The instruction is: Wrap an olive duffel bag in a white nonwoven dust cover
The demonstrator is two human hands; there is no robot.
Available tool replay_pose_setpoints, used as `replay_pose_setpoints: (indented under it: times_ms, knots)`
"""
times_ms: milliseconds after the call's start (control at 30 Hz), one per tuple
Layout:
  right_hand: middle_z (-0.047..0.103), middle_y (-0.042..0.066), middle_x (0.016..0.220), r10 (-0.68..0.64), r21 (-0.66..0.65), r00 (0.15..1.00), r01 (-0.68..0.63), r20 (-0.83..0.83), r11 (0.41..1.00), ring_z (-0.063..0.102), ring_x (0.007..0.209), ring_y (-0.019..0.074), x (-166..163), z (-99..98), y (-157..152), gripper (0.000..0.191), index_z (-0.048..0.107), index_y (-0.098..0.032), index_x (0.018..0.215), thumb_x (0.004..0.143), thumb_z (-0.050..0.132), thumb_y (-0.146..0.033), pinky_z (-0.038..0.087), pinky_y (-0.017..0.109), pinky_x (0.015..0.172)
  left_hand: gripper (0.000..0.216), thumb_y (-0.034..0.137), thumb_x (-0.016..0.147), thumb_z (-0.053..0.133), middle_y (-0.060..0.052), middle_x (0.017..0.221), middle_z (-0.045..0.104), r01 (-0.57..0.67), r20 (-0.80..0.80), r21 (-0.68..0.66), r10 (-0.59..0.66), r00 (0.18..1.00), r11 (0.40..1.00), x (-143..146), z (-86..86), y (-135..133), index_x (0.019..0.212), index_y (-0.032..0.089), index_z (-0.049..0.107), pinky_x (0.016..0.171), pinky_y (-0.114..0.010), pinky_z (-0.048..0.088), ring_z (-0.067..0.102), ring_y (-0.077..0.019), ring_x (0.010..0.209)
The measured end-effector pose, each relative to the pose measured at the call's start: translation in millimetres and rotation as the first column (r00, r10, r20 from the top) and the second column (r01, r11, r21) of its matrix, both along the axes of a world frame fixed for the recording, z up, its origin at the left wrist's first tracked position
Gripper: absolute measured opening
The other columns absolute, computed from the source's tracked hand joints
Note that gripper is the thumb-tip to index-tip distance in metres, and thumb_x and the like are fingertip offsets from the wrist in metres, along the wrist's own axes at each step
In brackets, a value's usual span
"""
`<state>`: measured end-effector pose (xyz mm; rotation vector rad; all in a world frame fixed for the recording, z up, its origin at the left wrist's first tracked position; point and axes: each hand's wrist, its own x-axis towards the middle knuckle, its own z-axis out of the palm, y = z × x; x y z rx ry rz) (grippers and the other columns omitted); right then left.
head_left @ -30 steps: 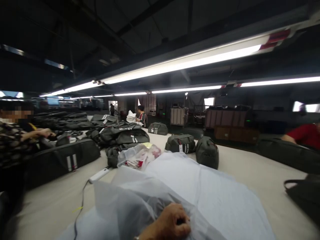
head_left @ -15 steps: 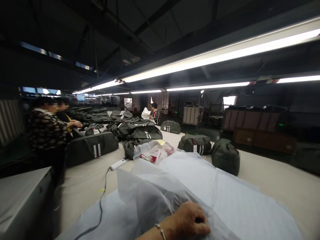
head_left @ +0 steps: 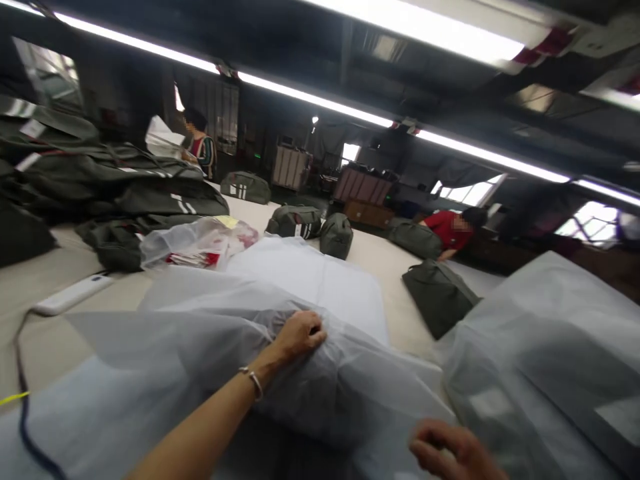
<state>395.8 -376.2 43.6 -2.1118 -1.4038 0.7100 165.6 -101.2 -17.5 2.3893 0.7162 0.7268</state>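
A large translucent plastic bag spreads across the near table, with something dark showing through it at the bottom of the view. My left hand, with a bracelet on the wrist, is closed on a gathered part of this film. At the lower right, my right hand hovers by the bag's right side. Its fingers are loosely bent and apart, slightly blurred, with nothing seen in them. Beyond my left hand lies a flat stack of white sheets.
A clear bag of red and white tags and a white power strip lie at left. Dark green duffel bags are piled behind. A plastic-wrapped bundle stands at right. A person in red leans over the table's far side.
The view has swung to the right and tilted. My left hand still grips the plastic film. My right hand, the wrapped bundle and a person in red have come into view.
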Motion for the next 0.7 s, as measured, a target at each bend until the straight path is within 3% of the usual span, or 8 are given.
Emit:
replay_pose_setpoints:
  times_ms: [33,133,200,333,467,567,700]
  knots:
    - [0.07,0.005,0.071,0.178,-0.073,0.983,-0.181,-0.042,0.981,0.063,0.072,0.0229,-19,19.4,11,0.023,0.072,-0.03,0.066,0.078,0.069,-0.05,0.05,0.032,0.07,0.013,0.026,0.084,0.057,-0.003,0.08,0.064,0.002,0.001,0.001,-0.002,1.0,1.0,0,0.8,0,0.076,0.019,0.064,0.079,-0.03,0.039,0.056,-0.0179,0.079]
    - [0.071,0.001,0.077,0.407,-0.056,0.912,-0.404,0.057,0.913,0.062,0.072,0.0177,-76,68.1,58,0.017,0.074,-0.026,0.077,0.083,0.064,-0.039,0.045,0.028,0.071,0.014,0.026,0.085,0.056,-0.003,0.079,0.064,-0.004,-0.003,0.011,0.004,1.0,1.0,-1,3.9,-3,0.076,0.019,0.064,0.08,-0.031,0.039,0.057,-0.0185,0.08]
    - [0.071,-0.001,0.078,0.505,-0.09,0.852,-0.498,0.135,0.863,0.06,0.071,0.014,-101,83.3,91,0.015,0.074,-0.024,0.081,0.083,0.064,-0.034,0.042,0.025,0.067,0.015,0.027,0.085,0.055,-0.003,0.08,0.065,-0.01,-0.006,0.016,0.011,1.0,1.0,-1,5.2,-4,0.076,0.019,0.064,0.082,-0.031,0.039,0.057,-0.0189,0.081]
    - [0.066,-0.005,0.066,0.607,-0.315,0.763,-0.534,0.221,0.785,0.054,0.062,0.0107,-110,76.1,154,0.014,0.074,-0.022,0.08,0.079,0.067,-0.034,0.034,0.023,0.057,0.016,0.027,0.086,0.055,-0.003,0.081,0.066,-0.016,-0.009,0.015,0.016,1.0,1.0,-1,6.0,-5,0.076,0.019,0.065,0.083,-0.032,0.04,0.058,-0.0193,0.083]
    - [0.068,-0.003,0.067,0.687,-0.57,0.616,-0.426,0.385,0.702,0.056,0.061,0.0126,-104,64.0,206,0.014,0.076,-0.024,0.082,0.076,0.067,-0.034,0.033,0.024,0.054,0.019,0.028,0.088,0.055,-0.004,0.08,0.068,-0.009,-0.015,0.005,0.009,1.0,1.0,-2,7.5,-6,0.076,0.018,0.066,0.082,-0.032,0.042,0.059,-0.0193,0.079]
    - [0.073,0.004,0.075,0.724,-0.65,0.503,-0.357,0.471,0.671,0.062,0.067,0.0174,-104,63.8,234,0.018,0.077,-0.022,0.084,0.075,0.069,-0.035,0.034,0.026,0.056,0.018,0.027,0.088,0.058,-0.004,0.08,0.068,0.006,-0.015,0.005,-0.006,1.0,1.0,-2,8.3,-7,0.075,0.018,0.067,0.083,-0.033,0.042,0.061,-0.0191,0.079]
    - [0.073,0.008,0.075,0.765,-0.698,0.466,-0.355,0.445,0.622,0.064,0.068,0.0211,-104,63.0,258,0.03,0.078,-0.019,0.083,0.065,0.079,-0.043,0.036,0.027,0.055,0.016,0.029,0.087,0.062,-0.003,0.081,0.069,0.006,-0.006,-0.004,-0.006,1.0,1.0,-2,5.4,-9,0.077,0.018,0.068,0.084,-0.034,0.042,0.062,-0.0198,0.08]
